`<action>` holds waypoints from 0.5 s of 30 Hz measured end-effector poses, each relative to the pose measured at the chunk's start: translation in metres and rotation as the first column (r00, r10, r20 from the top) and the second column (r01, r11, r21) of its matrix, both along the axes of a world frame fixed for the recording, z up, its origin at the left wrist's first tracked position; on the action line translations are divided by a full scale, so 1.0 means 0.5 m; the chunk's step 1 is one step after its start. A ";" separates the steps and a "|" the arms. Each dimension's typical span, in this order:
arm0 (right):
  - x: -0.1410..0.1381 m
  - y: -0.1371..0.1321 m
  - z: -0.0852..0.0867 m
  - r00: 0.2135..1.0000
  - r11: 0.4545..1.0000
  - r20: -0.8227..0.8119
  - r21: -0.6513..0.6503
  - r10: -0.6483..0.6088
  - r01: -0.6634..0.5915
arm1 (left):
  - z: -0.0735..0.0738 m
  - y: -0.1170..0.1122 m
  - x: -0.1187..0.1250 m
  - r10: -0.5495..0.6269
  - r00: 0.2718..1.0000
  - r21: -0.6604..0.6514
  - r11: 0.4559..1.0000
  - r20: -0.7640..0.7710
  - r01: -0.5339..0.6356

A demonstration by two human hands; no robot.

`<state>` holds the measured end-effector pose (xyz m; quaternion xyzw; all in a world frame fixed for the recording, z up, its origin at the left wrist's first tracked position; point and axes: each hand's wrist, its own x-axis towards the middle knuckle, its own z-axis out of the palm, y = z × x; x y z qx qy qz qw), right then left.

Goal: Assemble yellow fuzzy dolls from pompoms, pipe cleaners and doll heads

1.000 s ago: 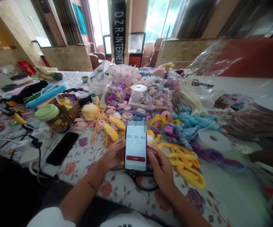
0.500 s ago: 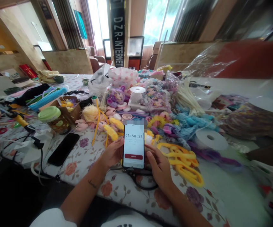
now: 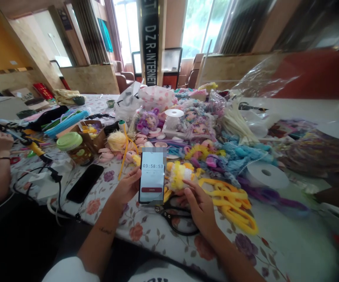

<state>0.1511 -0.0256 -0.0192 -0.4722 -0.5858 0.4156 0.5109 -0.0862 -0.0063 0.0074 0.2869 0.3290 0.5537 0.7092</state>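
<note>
My left hand (image 3: 127,185) is closed around the left edge of a smartphone (image 3: 152,179), held upright with its lit screen showing 03:58:53 above a dark red button. My right hand (image 3: 199,203) is off the phone, its fingers loosely apart. Its fingertips are at a yellow frilled piece with a white patch (image 3: 177,175); whether they touch it I cannot tell. Below that hand lie black-handled scissors (image 3: 179,223), partly covered by it. Bright yellow fuzzy strips (image 3: 231,199) lie coiled to the right.
A second phone (image 3: 85,183) lies dark at left, near a green-lidded cup (image 3: 69,143) and a white power strip (image 3: 47,182) with cables. Doll heads, ribbons and plastic bags (image 3: 157,97) pile up behind. A white spool (image 3: 266,174) sits right. Another person's hand (image 3: 0,145) is at far left.
The phone has moved left in my left hand, away from my right hand. More of the yellow frilled piece and the scissors now shows. The view has shifted slightly.
</note>
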 end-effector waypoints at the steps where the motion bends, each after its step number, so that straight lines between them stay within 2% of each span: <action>1: 0.000 0.000 0.000 1.000 1.000 0.001 -0.007 0.000 0.000 | 0.001 -0.006 -0.014 0.029 0.999 -0.005 1.000 -0.027 -0.029; 6: -0.002 -0.001 0.001 1.000 1.000 0.017 -0.030 -0.006 0.007 | 0.003 -0.040 -0.086 0.166 0.978 -0.051 0.984 -0.127 -0.173; 11: 0.001 0.002 -0.002 0.998 0.999 0.050 -0.044 -0.025 0.027 | 0.008 -0.075 -0.169 0.337 0.912 -0.082 0.928 -0.234 -0.364; 15: 0.001 0.007 -0.011 0.998 0.998 0.053 -0.041 -0.035 0.037 | -0.001 -0.099 -0.230 0.315 0.874 -0.112 0.919 -0.370 -0.379</action>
